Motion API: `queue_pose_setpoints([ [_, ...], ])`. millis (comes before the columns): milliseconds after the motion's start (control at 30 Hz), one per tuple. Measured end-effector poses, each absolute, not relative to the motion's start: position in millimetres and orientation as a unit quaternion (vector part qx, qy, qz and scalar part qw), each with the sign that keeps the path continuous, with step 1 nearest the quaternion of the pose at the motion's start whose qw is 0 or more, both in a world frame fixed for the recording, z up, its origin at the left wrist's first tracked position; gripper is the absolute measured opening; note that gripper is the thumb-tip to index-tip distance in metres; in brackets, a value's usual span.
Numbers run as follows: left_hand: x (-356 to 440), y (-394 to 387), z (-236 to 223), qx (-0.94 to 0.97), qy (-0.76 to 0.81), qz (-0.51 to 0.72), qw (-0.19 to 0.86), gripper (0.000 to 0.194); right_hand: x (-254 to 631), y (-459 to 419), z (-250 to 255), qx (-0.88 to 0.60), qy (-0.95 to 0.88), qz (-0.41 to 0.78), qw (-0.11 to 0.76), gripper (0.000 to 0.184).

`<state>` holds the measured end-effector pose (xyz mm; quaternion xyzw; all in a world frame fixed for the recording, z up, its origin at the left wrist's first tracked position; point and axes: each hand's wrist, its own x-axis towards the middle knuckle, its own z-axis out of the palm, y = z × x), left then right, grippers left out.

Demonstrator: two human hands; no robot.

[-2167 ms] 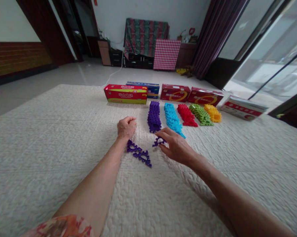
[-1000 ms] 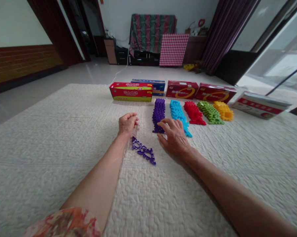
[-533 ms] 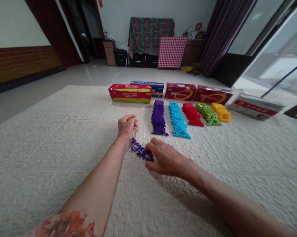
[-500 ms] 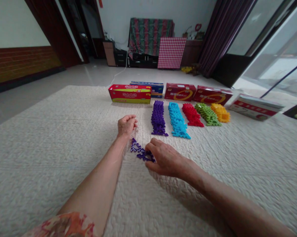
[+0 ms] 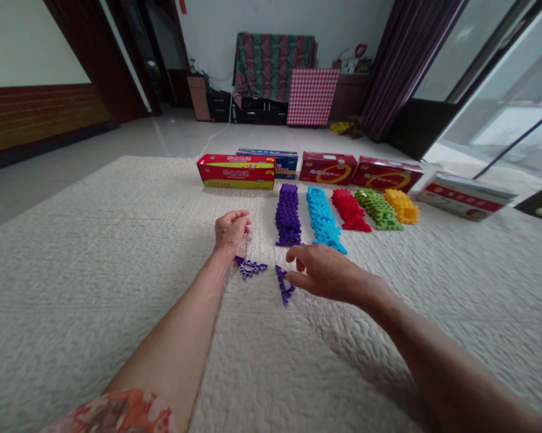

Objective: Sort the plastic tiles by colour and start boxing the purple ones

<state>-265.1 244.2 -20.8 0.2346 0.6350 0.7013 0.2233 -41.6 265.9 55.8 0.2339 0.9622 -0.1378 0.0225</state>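
Note:
My left hand (image 5: 232, 231) rests on the quilted cover with its fingers curled in; nothing shows in them. Just below its wrist lies a purple toothed triangle building piece (image 5: 252, 267), flat, with a half-round hole. To its right, apart from it, is a second purple triangle building piece (image 5: 283, 287), its right side partly behind my right thumb. My right hand (image 5: 327, 270) hovers beside and over this piece, thumb and index finger apart with a gap between them. Beyond the hands runs an overlapping row of purple building pieces (image 5: 288, 213).
Rows of blue (image 5: 322, 216), red (image 5: 350, 209), green (image 5: 378, 208) and yellow pieces (image 5: 401, 205) lie to the right. Behind them stand a red-yellow box (image 5: 237, 173), a blue box (image 5: 288, 163), two dark red boxes (image 5: 327, 168) and a white-red box (image 5: 464, 195).
A third purple triangle went from my right hand onto the purple row's near end. The two remaining triangles, touching before, are now turned and apart. My right hand has lifted and opened; the left stayed.

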Motion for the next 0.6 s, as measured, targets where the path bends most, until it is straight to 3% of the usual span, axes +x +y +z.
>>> queue_pose_setpoints([
  [167,-265.5,243.8,-20.7,0.241,0.64,0.695,0.221,0.029,-34.9,271.7,54.6,0.086,0.981,-0.17,0.028,0.053],
  [600,-264.4,242.7,-20.3,0.244,0.645,0.689,0.224,0.032,-38.3,254.5,57.1,0.165,0.982,-0.061,0.075,0.019],
])
